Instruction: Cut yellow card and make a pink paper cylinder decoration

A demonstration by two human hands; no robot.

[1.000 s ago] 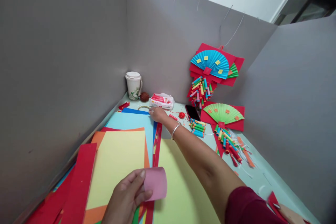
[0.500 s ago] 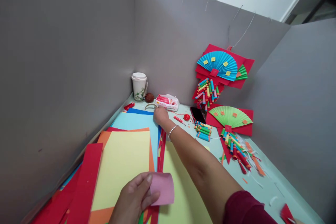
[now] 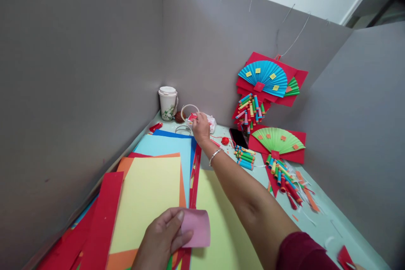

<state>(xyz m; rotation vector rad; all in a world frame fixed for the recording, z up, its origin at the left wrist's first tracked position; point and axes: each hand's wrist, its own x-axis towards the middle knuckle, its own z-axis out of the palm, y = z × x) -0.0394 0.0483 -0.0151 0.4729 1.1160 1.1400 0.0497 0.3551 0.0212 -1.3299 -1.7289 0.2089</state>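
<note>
My left hand point(image 3: 161, 236) pinches a small curled piece of pink paper point(image 3: 200, 228) between thumb and fingers, above the yellow sheets near me. My right hand point(image 3: 201, 128) reaches to the back of the table, its fingers closed on the edge of a thin white tape roll point(image 3: 190, 105). That ring is held up on edge in front of the pink-and-white tissue pack point(image 3: 211, 123). A second tape roll point(image 3: 183, 126) lies flat on the table just below it.
A lidded white cup point(image 3: 167, 103) and a brown ball point(image 3: 179, 117) stand at the back left. Stacked coloured sheets point(image 3: 152, 202) cover the front. Rolled paper tubes point(image 3: 244, 158), a phone point(image 3: 238, 138) and a green fan decoration point(image 3: 278, 141) lie right; a blue fan decoration point(image 3: 262, 76) hangs behind.
My right hand has lifted one tape roll off the table, moving up and slightly right, so the other roll shows. My left hand and the pink paper have stayed in place.
</note>
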